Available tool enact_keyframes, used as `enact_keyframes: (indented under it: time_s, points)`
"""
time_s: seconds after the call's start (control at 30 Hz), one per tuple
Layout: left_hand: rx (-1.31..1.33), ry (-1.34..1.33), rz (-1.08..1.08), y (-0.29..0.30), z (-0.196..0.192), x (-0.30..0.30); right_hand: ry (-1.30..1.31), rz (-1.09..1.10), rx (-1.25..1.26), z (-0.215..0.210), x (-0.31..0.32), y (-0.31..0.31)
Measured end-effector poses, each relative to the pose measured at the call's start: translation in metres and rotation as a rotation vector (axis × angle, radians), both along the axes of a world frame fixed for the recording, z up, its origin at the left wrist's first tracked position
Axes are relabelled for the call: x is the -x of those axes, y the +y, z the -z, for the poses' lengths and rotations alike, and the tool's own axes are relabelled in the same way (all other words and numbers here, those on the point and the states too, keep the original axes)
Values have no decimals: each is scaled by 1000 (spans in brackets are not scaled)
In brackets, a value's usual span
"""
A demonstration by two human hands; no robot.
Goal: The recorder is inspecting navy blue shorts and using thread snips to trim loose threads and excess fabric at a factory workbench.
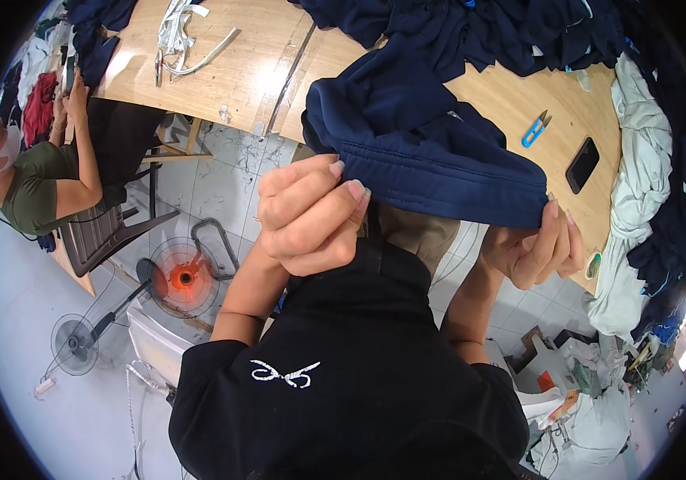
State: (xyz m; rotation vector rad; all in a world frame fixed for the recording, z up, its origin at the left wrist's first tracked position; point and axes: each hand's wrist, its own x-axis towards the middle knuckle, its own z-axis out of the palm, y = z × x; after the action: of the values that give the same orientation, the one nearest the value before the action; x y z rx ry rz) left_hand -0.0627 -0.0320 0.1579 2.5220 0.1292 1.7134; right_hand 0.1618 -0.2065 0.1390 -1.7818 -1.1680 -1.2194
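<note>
A navy blue garment hangs stretched between my two hands, its stitched band running across from one to the other. My left hand pinches the band's left end between thumb and fingers. At the band's right end, my right hand grips the corner with its fingertips. The rest of the cloth lies bunched back onto the wooden table. Blue-handled thread snips and a dark phone lie on the table to the right of the garment.
Piles of navy garments cover the table's far side. White cloth drapes over the right edge. White strips lie at the far left. Another person sits at left holding a phone. Fans stand on the floor.
</note>
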Motion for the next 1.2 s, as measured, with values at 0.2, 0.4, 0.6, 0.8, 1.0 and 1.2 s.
enact_keyframes:
  time_s: [0.2,0.4,0.6,0.8,1.0,1.2]
  points:
    - [1,41,31,-1,-4,2,-57,19,-15,1,-5,-5]
    - [9,26,28,7,-4,-6,-62,-92,47,2,-13,-4]
    - [468,117,56,6,17,-30,498,-645,320,-15,24,43]
    - [580,118,188,0,-1,-21,428,-732,385,-24,34,69]
    - [973,110,568,33,-10,12,384,-972,325,-91,68,102]
    - [1643,-263,327,17,52,36,998,-1447,592,-87,98,219]
